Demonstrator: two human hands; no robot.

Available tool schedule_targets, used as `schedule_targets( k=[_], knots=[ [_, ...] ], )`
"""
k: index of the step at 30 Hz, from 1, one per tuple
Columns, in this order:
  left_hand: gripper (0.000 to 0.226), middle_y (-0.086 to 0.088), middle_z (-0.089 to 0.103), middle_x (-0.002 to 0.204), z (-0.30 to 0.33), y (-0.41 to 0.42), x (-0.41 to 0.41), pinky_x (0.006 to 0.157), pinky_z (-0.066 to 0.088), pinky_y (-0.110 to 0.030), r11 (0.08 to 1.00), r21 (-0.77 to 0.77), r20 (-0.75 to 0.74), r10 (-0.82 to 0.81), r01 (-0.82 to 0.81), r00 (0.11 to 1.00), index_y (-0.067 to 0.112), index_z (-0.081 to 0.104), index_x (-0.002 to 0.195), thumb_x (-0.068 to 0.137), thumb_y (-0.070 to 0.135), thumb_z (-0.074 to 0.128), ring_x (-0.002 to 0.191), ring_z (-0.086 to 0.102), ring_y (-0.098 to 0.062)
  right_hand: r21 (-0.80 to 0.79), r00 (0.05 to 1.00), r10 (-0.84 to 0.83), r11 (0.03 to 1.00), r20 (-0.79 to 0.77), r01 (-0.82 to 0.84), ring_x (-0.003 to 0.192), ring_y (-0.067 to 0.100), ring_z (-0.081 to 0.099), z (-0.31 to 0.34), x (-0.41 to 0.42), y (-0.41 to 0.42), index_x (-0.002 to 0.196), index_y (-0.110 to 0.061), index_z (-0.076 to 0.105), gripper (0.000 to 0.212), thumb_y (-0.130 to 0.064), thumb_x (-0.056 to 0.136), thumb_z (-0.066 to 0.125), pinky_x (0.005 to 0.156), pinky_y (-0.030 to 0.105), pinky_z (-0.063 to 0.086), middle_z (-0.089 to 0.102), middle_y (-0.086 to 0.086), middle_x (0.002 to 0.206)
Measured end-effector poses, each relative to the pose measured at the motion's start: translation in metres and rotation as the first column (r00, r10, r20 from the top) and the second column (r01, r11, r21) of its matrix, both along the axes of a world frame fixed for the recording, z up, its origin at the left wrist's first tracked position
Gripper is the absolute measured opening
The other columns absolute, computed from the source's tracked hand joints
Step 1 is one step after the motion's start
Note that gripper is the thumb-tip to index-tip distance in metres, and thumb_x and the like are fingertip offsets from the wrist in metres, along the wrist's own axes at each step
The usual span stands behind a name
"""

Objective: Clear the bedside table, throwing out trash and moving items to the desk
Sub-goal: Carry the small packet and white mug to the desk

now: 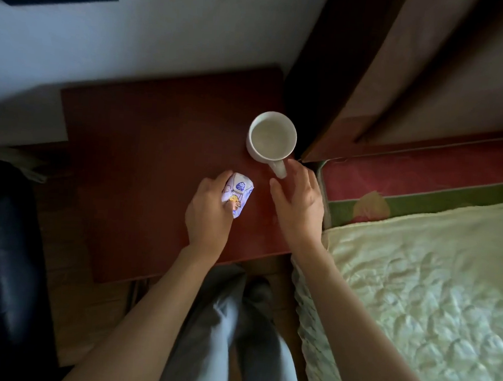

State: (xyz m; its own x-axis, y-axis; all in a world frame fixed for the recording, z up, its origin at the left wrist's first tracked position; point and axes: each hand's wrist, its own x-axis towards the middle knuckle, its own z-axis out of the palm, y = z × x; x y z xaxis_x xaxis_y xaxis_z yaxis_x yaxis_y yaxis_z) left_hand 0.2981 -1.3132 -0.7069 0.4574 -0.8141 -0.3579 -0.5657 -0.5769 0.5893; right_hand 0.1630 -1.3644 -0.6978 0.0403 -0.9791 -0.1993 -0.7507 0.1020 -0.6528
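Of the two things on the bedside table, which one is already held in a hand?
The printed wrapper, gripped by the left hand; the white mug stands free.

left hand (208,214) grips wrapper (238,196); right hand (298,201) open beside mug (271,138).

Left grip (210,214) curled closed; right grip (299,198) spread (fingers loosely apart).
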Motion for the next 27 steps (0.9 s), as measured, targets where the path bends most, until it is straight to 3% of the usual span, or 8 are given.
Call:
schedule_targets(
  k=[4, 9, 13, 16, 18, 21, 27],
  knots=[
    [0.055, -0.006, 0.061, 0.106, 0.003, 0.003, 0.002, 0.073, 0.050, -0.038, 0.999, -0.046, -0.026, 0.025, -0.026, 0.999, 0.023, 0.056, 0.126, 0.075, 0.005, 0.062, 0.093, 0.060, -0.027, -0.041, 0.997, -0.077, 0.996, 0.007, 0.078, 0.089, 0.025, 0.060, -0.009, 0.008, -0.011, 0.106, -0.011, 0.063, 0.025, -0.024, 0.085, 0.066, 0.066, 0.028, 0.038, 0.064, 0.004, 0.098],
    [0.053, -0.002, 0.061, 0.102, 0.008, 0.004, 0.005, 0.070, 0.045, -0.032, 0.993, -0.079, -0.050, 0.084, -0.087, 0.995, 0.025, 0.058, 0.124, 0.074, 0.009, 0.068, 0.090, 0.060, -0.022, -0.052, 0.984, -0.175, 0.983, 0.021, 0.176, 0.071, 0.019, 0.060, -0.017, 0.012, -0.016, 0.083, -0.013, 0.065, 0.014, -0.025, 0.080, 0.071, 0.059, 0.032, 0.044, 0.064, -0.002, 0.078],
    [0.053, -0.002, 0.060, 0.101, 0.011, 0.004, 0.007, 0.069, 0.044, -0.031, 0.990, -0.104, -0.053, 0.092, -0.098, 0.994, 0.025, 0.058, 0.124, 0.075, 0.009, 0.069, 0.089, 0.060, -0.021, -0.153, 0.971, -0.218, 0.961, 0.096, 0.230, 0.062, 0.007, 0.057, -0.012, 0.016, -0.024, 0.080, -0.014, 0.067, 0.012, -0.025, 0.079, 0.074, 0.056, 0.026, 0.045, 0.064, -0.006, 0.074],
    [0.053, -0.002, 0.059, 0.103, 0.018, 0.003, 0.014, 0.068, 0.044, -0.031, 0.989, -0.108, -0.040, 0.094, -0.097, 0.995, 0.026, 0.055, 0.127, 0.078, 0.009, 0.066, 0.089, 0.059, -0.020, -0.206, 0.977, -0.180, 0.958, 0.113, 0.200, 0.059, 0.006, 0.053, 0.000, 0.024, -0.040, 0.078, -0.014, 0.067, 0.016, -0.029, 0.080, 0.072, 0.054, 0.015, 0.036, 0.062, -0.006, 0.071],
    [0.053, -0.003, 0.059, 0.104, 0.026, 0.003, 0.021, 0.069, 0.043, -0.030, 0.987, -0.111, -0.057, 0.110, -0.116, 0.992, 0.025, 0.055, 0.127, 0.078, 0.007, 0.064, 0.090, 0.058, -0.020, -0.202, 0.987, -0.131, 0.968, 0.089, 0.147, 0.060, 0.009, 0.054, 0.010, 0.029, -0.046, 0.077, -0.014, 0.067, 0.017, -0.030, 0.081, 0.070, 0.054, 0.017, 0.036, 0.063, -0.004, 0.071],
    [0.053, -0.003, 0.059, 0.103, 0.044, 0.004, 0.033, 0.069, 0.038, -0.025, 0.981, -0.122, -0.089, 0.138, -0.148, 0.986, 0.024, 0.056, 0.127, 0.078, 0.006, 0.064, 0.089, 0.055, -0.015, -0.165, 0.997, -0.044, 0.985, 0.056, 0.053, 0.065, 0.013, 0.059, 0.031, 0.028, -0.040, 0.078, -0.016, 0.066, 0.014, -0.029, 0.082, 0.068, 0.059, 0.032, 0.044, 0.065, -0.004, 0.075],
    [0.052, 0.000, 0.063, 0.101, 0.107, 0.029, 0.056, 0.075, 0.051, -0.033, 0.973, -0.156, -0.153, 0.146, -0.170, 0.977, 0.024, 0.059, 0.121, 0.074, 0.008, 0.072, 0.092, 0.060, -0.014, -0.192, 0.999, 0.028, 0.981, 0.043, -0.019, 0.064, 0.013, 0.060, 0.102, 0.006, 0.002, 0.078, -0.016, 0.068, 0.012, -0.026, 0.078, 0.074, 0.057, 0.031, 0.045, 0.066, -0.005, 0.073]
  ],
)
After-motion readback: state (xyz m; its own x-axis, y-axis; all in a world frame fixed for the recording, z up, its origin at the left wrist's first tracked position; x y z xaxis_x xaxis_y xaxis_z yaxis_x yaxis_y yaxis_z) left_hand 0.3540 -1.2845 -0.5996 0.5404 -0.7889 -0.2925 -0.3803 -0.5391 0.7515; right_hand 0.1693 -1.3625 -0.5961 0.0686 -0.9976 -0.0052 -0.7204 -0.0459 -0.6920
